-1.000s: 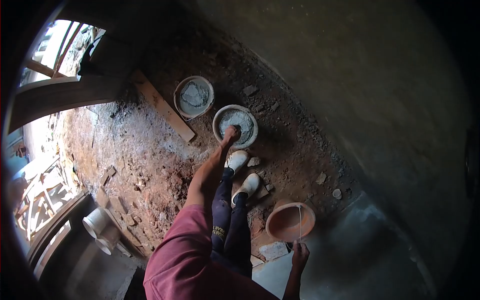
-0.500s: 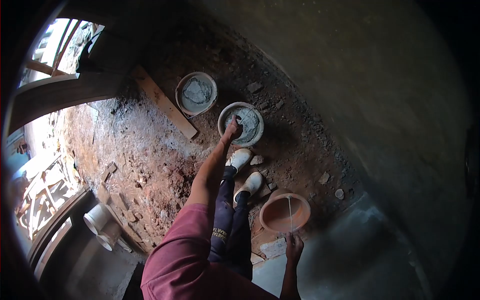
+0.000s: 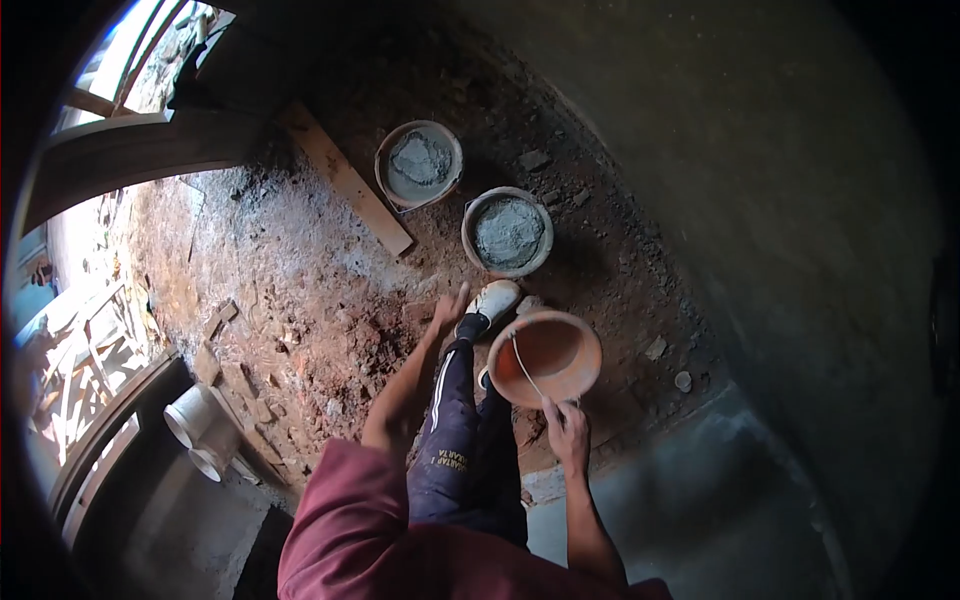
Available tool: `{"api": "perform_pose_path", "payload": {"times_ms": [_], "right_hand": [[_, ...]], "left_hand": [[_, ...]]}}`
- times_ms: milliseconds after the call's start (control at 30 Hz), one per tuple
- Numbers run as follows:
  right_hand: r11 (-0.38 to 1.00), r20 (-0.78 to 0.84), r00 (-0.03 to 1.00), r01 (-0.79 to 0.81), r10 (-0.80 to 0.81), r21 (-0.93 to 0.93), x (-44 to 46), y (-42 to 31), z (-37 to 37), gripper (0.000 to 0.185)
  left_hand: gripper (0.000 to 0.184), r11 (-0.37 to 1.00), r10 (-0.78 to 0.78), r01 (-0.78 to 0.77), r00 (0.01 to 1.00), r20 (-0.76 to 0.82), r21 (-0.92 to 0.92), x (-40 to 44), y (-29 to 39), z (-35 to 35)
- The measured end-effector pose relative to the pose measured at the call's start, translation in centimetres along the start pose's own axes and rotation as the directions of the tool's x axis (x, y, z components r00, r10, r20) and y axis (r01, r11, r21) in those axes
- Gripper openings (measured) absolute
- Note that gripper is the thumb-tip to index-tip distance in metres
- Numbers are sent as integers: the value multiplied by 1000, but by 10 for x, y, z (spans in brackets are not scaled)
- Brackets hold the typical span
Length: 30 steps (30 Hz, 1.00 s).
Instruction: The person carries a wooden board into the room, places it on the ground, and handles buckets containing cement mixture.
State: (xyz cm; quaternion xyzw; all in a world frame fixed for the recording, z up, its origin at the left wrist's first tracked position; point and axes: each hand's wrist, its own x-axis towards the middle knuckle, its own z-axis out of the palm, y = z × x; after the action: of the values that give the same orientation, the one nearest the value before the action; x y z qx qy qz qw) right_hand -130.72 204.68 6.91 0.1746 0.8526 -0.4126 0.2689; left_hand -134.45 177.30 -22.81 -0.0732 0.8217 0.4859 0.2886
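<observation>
My right hand (image 3: 568, 430) is closed on the thin handle of a reddish-brown bucket (image 3: 575, 378). That bucket hangs tilted beside my legs, its mouth facing up and its inside showing no grey mix. My left hand (image 3: 450, 308) holds nothing and has its fingers extended, just left of my pale shoe (image 3: 493, 299). Above it on the ground stands a round bucket of grey wet mix (image 3: 508, 234). A second bucket with grey mix (image 3: 420, 162) stands further up and to the left.
A wooden plank (image 3: 350, 185) lies on the dirt left of the two filled buckets. Two pale containers (image 3: 200, 420) lie at the lower left. Stones and rubble line the foot of the wall (image 3: 780, 180). Grey smooth floor (image 3: 680, 500) is at the lower right.
My left hand has come out of the nearer filled bucket and drawn back toward my legs. My right hand has moved the reddish-brown bucket up and left, close to my feet.
</observation>
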Motion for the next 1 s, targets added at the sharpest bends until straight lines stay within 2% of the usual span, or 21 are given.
{"api": "perform_pose_path", "payload": {"times_ms": [67, 100, 133, 167, 200, 267, 300, 333, 400, 433, 500, 733, 800, 1000], "right_hand": [[999, 43, 998, 35, -36, 42, 15, -9, 11, 42], [1000, 59, 998, 21, -22, 20, 21, -13, 16, 43], [1000, 76, 997, 9, -9, -1, 27, -16, 23, 44], [996, 23, 996, 82, -82, 29, 34, -17, 33, 43], [996, 24, 997, 79, -80, 28, 40, -15, 40, 43], [989, 75, 986, 148, -146, -20, 56, -14, 55, 44], [988, 79, 986, 152, -150, -19, 64, -17, 60, 44], [986, 112, 981, 162, -158, -29, 72, -21, 64, 43], [984, 143, 976, 171, -163, -41, 84, -25, 75, 43], [971, 138, 966, 229, -218, -70, 90, -24, 82, 45], [943, 123, 943, 320, -308, -92, 101, -20, 94, 45], [940, 169, 946, 304, -278, -154, 126, -33, 105, 45], [918, 108, 925, 376, -365, -123, 130, -39, 107, 47], [927, 140, 930, 357, -340, -118, 145, -33, 114, 47]], "left_hand": [[60, 942, 327, -335, 933, -150, -33, -63, -20, 32], [61, 848, -235, 191, 972, -28, -494, -80, 21, 22], [63, 327, -627, 606, 713, 313, -725, -95, 72, 6], [61, 345, -535, 569, 772, 342, -746, -108, 79, 2], [50, 188, -495, 447, 812, 309, -875, -116, 59, 22], [43, 212, -593, 396, 779, 205, -894, -121, 66, 32], [35, 231, -568, 346, 806, 163, -909, -123, 64, 32], [35, 232, -569, 344, 807, 160, -910, -124, 61, 31], [32, 333, -511, 226, 859, 26, -915, -123, 56, 32], [28, 352, -562, 227, 827, -11, -908, -121, 53, 34], [29, 351, -560, 224, 828, -12, -909, -117, 45, 32], [32, 439, -633, 267, 769, -84, -858, -108, 42, 22], [32, 445, -647, 274, 756, -94, -853, -105, 43, 21], [30, 432, -693, 292, 713, -107, -853, -97, 53, 17]]}}
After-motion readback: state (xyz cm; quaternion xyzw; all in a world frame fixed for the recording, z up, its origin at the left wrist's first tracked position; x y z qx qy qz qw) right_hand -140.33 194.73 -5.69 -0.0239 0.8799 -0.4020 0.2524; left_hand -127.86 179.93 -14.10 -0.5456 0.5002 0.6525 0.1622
